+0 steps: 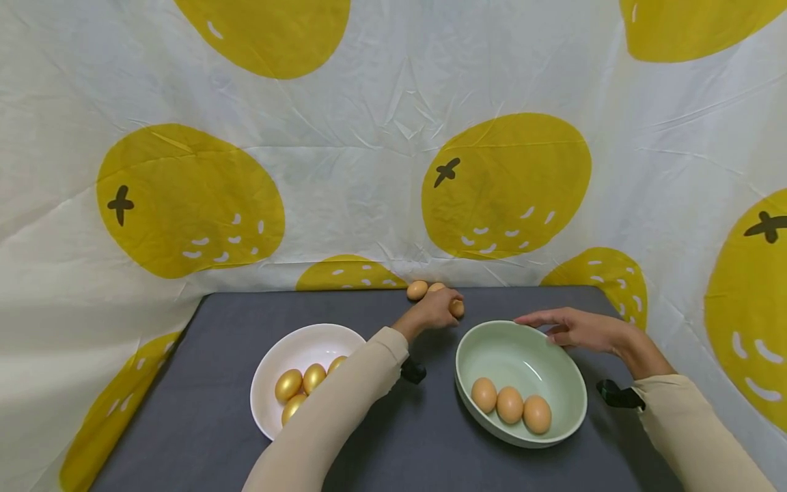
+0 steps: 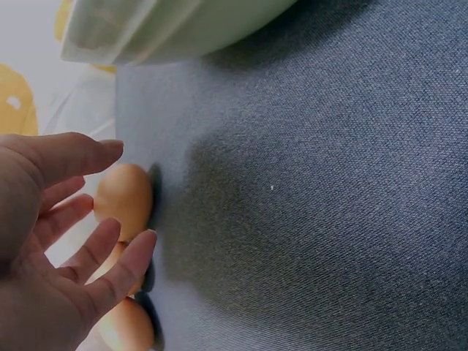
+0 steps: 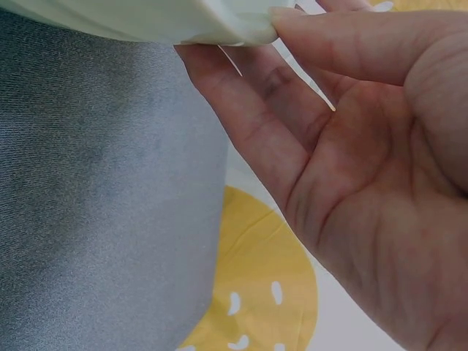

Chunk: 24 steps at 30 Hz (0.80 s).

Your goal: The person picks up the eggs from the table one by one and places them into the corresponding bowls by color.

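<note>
In the head view, my left hand (image 1: 435, 309) reaches to the table's far edge, over a brown egg (image 1: 457, 308). Its thumb and fingers are spread apart around this egg (image 2: 124, 201) in the left wrist view, not pinching it. A second brown egg (image 1: 417, 290) and a third brown egg (image 1: 436, 287) sit beside it in a row. On the right, my right hand (image 1: 581, 329) holds the far rim of a pale green bowl (image 1: 522, 348), thumb and fingers at the rim (image 3: 241, 33). Three brown eggs (image 1: 509, 405) lie in that bowl's near side.
A white bowl (image 1: 266, 383) with several gold eggs (image 1: 288, 385) stands on the left, partly hidden by my left sleeve (image 1: 344, 403). Dark grey cloth (image 1: 393, 437) covers the table. A white curtain with yellow fruit prints (image 1: 356, 205) hangs right behind its far edge.
</note>
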Available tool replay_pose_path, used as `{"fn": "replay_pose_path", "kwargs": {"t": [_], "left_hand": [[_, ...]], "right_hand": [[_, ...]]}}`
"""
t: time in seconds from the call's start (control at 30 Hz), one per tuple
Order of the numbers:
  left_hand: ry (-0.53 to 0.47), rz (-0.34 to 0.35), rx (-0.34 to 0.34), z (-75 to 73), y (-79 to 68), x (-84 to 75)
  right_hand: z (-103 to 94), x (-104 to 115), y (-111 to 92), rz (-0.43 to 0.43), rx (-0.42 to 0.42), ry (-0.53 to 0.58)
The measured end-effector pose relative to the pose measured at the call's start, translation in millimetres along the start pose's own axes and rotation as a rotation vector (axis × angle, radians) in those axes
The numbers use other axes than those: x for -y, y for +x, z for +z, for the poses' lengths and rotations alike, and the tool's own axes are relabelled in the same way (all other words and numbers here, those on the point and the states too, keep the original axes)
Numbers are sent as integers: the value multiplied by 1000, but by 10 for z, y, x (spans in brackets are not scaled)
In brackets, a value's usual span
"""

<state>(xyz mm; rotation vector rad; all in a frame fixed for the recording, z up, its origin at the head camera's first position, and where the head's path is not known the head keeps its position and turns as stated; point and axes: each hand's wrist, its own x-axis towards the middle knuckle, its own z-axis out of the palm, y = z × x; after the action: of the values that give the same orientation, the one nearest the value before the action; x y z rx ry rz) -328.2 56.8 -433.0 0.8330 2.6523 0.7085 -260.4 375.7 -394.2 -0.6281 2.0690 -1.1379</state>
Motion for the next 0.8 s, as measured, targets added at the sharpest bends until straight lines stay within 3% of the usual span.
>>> {"fn": "replay_pose_path", "kwargs": {"t": [0.2,0.53,0.8], "left_hand": [[-4,16,-15,14,18,27],[-47,33,-1,16,-70,76],[-67,0,6,66,-135,101]], "right_hand": [[0,-19,9,0,5,7],[-10,-1,8,2,-7,10],[-12,-13,3,-9,5,-4]]}}
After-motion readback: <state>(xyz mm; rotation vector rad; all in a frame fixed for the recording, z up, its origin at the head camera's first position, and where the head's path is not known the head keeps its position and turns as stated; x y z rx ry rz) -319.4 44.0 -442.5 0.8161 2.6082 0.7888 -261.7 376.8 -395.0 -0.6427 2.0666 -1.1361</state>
